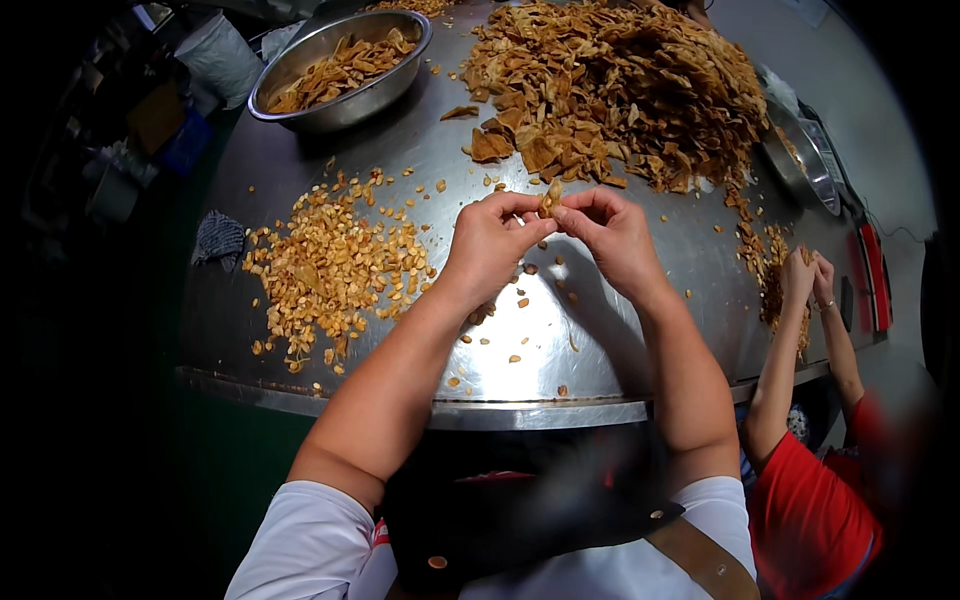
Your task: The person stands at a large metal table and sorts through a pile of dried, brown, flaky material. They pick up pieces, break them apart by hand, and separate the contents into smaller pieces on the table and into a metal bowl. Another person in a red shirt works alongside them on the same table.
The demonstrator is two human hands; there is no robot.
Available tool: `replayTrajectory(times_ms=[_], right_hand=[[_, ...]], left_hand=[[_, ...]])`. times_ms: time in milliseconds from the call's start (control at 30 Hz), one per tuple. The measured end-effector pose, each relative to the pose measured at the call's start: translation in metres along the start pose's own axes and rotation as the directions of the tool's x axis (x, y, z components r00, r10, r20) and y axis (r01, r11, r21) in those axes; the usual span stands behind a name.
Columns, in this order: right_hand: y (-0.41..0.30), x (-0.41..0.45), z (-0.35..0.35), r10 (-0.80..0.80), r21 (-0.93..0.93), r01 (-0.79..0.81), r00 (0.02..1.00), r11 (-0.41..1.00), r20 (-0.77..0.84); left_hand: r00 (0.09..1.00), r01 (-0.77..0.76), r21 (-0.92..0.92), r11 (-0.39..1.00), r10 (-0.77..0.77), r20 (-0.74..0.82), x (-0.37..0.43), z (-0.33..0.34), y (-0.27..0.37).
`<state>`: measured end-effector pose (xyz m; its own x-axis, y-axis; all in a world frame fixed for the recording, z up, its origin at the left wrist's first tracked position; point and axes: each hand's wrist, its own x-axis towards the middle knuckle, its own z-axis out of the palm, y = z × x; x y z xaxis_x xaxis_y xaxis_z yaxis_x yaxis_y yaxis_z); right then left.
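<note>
My left hand (499, 236) and my right hand (611, 229) meet over the steel table (420, 165), and both pinch one small brown dried piece (551, 199) between thumb and fingers. Beyond them rises a large heap of dried brown pieces (622, 90), its near edge just past my fingertips. To the left of my left hand lies a spread pile of small yellow seeds or bits (330, 262). Scattered seeds (514, 358) lie on the shiny steel beneath my wrists. What exactly the dried food is, I cannot tell.
A steel basin (352, 112) of dried pieces stands at the upper left. A grey cloth (218, 238) lies by the left edge. At the right, a co-worker's hands (806, 274) work over a smaller pile (772, 277), near another steel bowl (802, 157). The table's front rim (540, 415) runs below my forearms.
</note>
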<state>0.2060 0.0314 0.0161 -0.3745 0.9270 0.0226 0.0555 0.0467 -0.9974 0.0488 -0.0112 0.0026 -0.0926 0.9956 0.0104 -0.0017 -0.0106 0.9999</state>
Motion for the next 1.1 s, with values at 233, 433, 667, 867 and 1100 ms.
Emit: replayTrajectory(times_ms=[233, 433, 667, 867, 1100], right_hand=[[-0.003, -0.005, 0.005, -0.123, -0.126, 0.118, 0.992, 0.985, -0.028], [0.002, 0.002, 0.005, 0.012, 0.059, -0.013, 1.0, 0.998, 0.01], [0.007, 0.013, -0.011, 0.232, 0.38, -0.298, 0.95, 0.876, 0.211], [-0.005, 0.006, 0.001, -0.17, -0.139, 0.151, 0.976, 0.979, -0.138], [-0.012, -0.005, 0.011, -0.542, -0.573, 0.483, 0.837, 0.662, 0.08]], left_hand=[[0.997, 0.072, -0.116, 0.991, -0.074, -0.017, -0.002, 0.004, 0.007], [0.978, 0.21, -0.409, 0.888, -0.201, 0.065, 0.005, -0.005, 0.0], [0.932, 0.344, -0.731, 0.589, -0.308, 0.19, 0.004, -0.003, 0.008], [0.969, 0.244, -0.569, 0.785, -0.223, 0.108, 0.005, -0.005, -0.007], [0.979, 0.144, -0.305, 0.941, -0.181, -0.098, 0.0, 0.006, 0.001]])
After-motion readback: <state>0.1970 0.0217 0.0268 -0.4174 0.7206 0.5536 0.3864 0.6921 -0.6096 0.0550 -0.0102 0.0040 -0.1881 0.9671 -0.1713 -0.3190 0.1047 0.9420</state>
